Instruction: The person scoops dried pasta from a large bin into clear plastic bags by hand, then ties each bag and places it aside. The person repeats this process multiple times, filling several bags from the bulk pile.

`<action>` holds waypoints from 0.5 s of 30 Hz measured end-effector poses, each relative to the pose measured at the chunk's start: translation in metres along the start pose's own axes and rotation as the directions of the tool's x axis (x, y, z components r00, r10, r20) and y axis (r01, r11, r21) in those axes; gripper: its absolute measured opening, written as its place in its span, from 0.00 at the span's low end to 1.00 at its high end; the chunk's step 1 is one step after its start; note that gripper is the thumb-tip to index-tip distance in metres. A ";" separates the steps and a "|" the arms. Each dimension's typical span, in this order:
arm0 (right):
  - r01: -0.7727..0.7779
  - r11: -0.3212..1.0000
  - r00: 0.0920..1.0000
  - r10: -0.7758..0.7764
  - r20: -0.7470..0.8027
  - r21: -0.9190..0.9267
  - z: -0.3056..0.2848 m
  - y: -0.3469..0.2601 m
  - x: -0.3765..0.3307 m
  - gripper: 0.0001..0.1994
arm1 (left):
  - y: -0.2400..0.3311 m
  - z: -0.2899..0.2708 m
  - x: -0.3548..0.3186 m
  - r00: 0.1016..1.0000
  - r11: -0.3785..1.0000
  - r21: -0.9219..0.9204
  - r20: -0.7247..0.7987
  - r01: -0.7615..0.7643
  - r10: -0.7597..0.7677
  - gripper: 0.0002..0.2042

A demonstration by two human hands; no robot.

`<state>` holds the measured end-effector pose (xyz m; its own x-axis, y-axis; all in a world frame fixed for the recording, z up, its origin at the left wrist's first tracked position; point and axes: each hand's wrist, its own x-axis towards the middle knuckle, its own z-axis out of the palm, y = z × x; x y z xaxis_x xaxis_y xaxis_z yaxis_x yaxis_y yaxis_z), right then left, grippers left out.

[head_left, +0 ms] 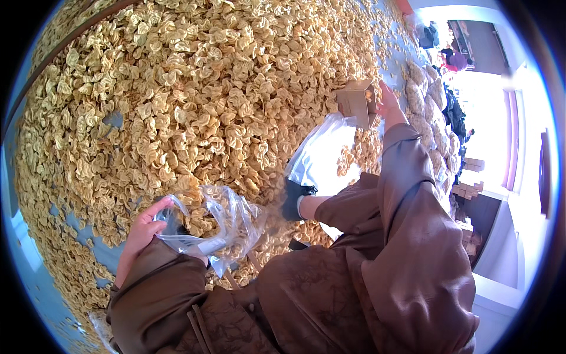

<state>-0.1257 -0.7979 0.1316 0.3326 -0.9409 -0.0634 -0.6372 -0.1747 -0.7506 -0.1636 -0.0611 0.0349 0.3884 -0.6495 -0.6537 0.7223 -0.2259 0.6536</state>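
Observation:
My left hand (147, 227) is closed on the rim of a clear plastic bag (227, 221), pinching it between thumb and fingers. The bag's mouth gapes above the pile, near my left knee. Over to the right, my right hand (389, 106) grips the edge of a small open cardboard box (354, 101), with a few yellow-orange pieces showing inside. Part of that grip is hidden by the box. All around lies a broad heap of thin, wrinkled, yellowish dried slices (194, 88); their exact kind I cannot tell.
A white plastic sheet or bag (324, 147) with some slices on it lies beside my dark shoe (293, 197). Several filled clear sacks (420, 97) line the right side. Beyond them are stacked cartons (469, 189) and people. Blue-grey floor (35, 283) shows at the left.

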 end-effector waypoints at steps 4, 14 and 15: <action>0.495 0.866 0.823 -0.442 0.358 -0.068 0.076 0.004 -0.082 0.09 | 0.012 -0.004 -0.005 0.998 0.995 0.095 -0.048 -0.026 0.031 0.33; 0.726 0.625 -0.588 0.349 0.730 0.286 0.173 0.081 -0.530 0.18 | -0.023 -0.027 0.012 0.958 0.991 0.126 -0.286 0.045 -0.007 0.34; 0.768 0.562 -0.587 0.428 0.687 0.307 0.170 0.082 -0.533 0.19 | -0.057 -0.037 0.022 0.940 0.964 0.221 -0.335 0.145 -0.064 0.34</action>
<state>-0.2374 -0.2616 -0.0080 0.0092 0.6771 -0.7358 0.1111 -0.7320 -0.6722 -0.1748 -0.0361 -0.0306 0.5102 -0.3530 -0.7843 0.6264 -0.4723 0.6201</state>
